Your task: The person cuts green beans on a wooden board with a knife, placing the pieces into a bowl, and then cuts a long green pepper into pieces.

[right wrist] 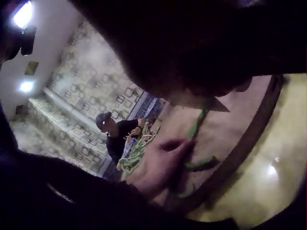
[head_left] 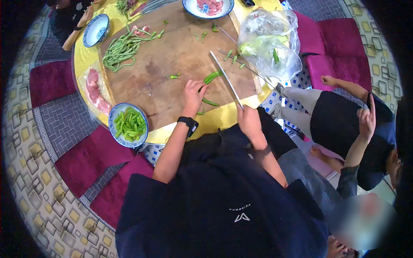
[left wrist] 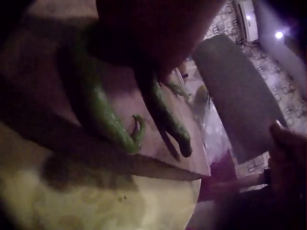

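On the wooden board (head_left: 159,73), the left hand (head_left: 194,93) pinches one end of a green pepper (head_left: 212,77). A second pepper (head_left: 210,102) lies below it, nearer the board's front edge; the left wrist view shows this pepper (left wrist: 103,112) beside the other pepper (left wrist: 165,112). The right hand (head_left: 250,124) grips a cleaver (head_left: 228,80), whose blade stands just right of the held pepper. In the left wrist view the cleaver (left wrist: 240,96) shows its broad side. The right wrist view shows the left hand (right wrist: 160,163) at the pepper (right wrist: 196,125).
Long beans (head_left: 120,53) lie at the board's back left. A bowl of green peppers (head_left: 111,129) stands front left, packaged meat (head_left: 95,88) behind it. A meat bowl (head_left: 185,3), an empty bowl (head_left: 86,39) and a plastic bag of vegetables (head_left: 275,43) surround the board. People are at right and back left.
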